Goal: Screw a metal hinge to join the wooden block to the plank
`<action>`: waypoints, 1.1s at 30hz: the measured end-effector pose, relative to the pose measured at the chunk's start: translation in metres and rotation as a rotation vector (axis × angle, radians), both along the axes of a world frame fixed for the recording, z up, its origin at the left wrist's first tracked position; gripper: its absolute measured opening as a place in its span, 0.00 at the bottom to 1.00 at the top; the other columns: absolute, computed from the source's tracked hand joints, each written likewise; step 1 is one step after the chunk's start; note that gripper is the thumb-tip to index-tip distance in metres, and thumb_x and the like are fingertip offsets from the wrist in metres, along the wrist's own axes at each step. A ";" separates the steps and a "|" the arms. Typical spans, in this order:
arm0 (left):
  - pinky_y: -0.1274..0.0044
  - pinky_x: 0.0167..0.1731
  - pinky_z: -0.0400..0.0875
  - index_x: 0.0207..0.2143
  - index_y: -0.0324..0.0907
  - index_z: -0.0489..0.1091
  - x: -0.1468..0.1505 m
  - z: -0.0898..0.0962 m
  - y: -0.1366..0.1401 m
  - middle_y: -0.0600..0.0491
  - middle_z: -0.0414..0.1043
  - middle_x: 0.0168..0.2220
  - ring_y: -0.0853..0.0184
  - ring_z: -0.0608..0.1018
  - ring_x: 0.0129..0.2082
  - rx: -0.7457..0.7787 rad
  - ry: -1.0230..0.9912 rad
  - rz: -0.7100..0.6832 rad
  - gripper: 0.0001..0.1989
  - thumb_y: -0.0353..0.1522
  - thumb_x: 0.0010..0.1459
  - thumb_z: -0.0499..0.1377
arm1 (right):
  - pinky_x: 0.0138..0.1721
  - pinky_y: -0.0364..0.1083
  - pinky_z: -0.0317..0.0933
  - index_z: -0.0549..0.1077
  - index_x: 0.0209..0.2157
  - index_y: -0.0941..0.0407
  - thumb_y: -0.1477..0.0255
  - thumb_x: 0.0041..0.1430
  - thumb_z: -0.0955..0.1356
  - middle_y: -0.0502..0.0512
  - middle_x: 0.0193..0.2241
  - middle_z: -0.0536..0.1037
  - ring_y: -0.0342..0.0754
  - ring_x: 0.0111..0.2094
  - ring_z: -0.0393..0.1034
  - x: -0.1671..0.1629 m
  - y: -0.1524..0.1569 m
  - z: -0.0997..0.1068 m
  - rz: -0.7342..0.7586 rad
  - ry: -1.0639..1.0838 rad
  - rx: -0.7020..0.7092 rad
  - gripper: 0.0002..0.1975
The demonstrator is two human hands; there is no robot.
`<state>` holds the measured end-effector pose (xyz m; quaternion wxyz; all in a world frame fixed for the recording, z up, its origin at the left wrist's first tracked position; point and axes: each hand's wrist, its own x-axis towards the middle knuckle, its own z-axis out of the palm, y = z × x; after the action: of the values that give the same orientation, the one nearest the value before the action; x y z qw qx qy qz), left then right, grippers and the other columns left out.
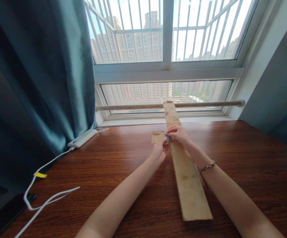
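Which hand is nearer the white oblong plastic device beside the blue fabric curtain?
Left. The left hand is right of the device, across the brown tabletop; the right hand is farther right, over the long tan board.

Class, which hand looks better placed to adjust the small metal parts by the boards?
Probably the right hand: it reaches over the long board, its fingertips close together at the small metal parts. The left hand sits lower, near the short board.

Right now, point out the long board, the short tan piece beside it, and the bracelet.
Long board (189,177): head view, nearer half's top face.
Short tan piece (156,138): head view, upper surface.
Bracelet (208,166): head view, middle beads.
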<state>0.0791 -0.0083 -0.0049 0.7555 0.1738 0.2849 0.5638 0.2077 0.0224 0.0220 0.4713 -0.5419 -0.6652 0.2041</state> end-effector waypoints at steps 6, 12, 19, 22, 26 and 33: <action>0.81 0.25 0.71 0.33 0.36 0.72 0.001 -0.001 0.000 0.50 0.76 0.30 0.73 0.76 0.24 -0.001 -0.002 0.021 0.09 0.20 0.48 0.61 | 0.37 0.45 0.66 0.80 0.23 0.54 0.74 0.42 0.71 0.52 0.31 0.79 0.48 0.34 0.73 -0.002 0.002 0.000 -0.012 -0.023 0.006 0.03; 0.82 0.24 0.70 0.32 0.36 0.72 0.001 0.002 0.000 0.51 0.75 0.27 0.73 0.75 0.23 -0.023 0.002 0.013 0.07 0.20 0.51 0.58 | 0.41 0.48 0.64 0.78 0.22 0.54 0.72 0.39 0.73 0.52 0.31 0.79 0.49 0.35 0.72 -0.002 0.005 -0.004 -0.020 -0.041 0.035 0.03; 0.82 0.24 0.70 0.31 0.36 0.72 0.002 0.005 0.000 0.51 0.75 0.26 0.73 0.75 0.22 -0.056 0.012 0.024 0.06 0.20 0.51 0.58 | 0.35 0.45 0.64 0.77 0.26 0.56 0.73 0.41 0.72 0.51 0.24 0.77 0.47 0.31 0.70 -0.004 0.004 -0.006 -0.012 -0.028 0.037 0.06; 0.82 0.24 0.70 0.30 0.35 0.72 0.003 0.005 0.000 0.51 0.75 0.26 0.73 0.75 0.22 -0.053 0.008 0.028 0.05 0.20 0.51 0.58 | 0.32 0.44 0.64 0.77 0.28 0.57 0.73 0.43 0.71 0.51 0.24 0.77 0.46 0.28 0.70 -0.007 0.003 -0.008 -0.008 -0.019 0.019 0.07; 0.82 0.25 0.70 0.30 0.36 0.72 0.003 0.003 0.000 0.51 0.75 0.27 0.74 0.75 0.22 -0.054 0.017 0.045 0.05 0.20 0.51 0.58 | 0.35 0.46 0.63 0.77 0.27 0.58 0.72 0.44 0.70 0.53 0.25 0.78 0.47 0.30 0.70 -0.008 0.004 -0.011 -0.013 -0.032 0.004 0.06; 0.83 0.24 0.70 0.31 0.36 0.71 0.002 0.004 -0.002 0.52 0.75 0.28 0.75 0.74 0.21 -0.031 0.042 0.049 0.06 0.20 0.52 0.57 | 0.42 0.48 0.60 0.78 0.29 0.56 0.71 0.44 0.71 0.54 0.29 0.79 0.52 0.41 0.67 -0.008 0.000 -0.011 -0.054 -0.080 0.006 0.07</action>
<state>0.0816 -0.0105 -0.0009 0.7379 0.1670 0.3133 0.5740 0.2001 0.0227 0.0114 0.4513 -0.5660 -0.6692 0.1673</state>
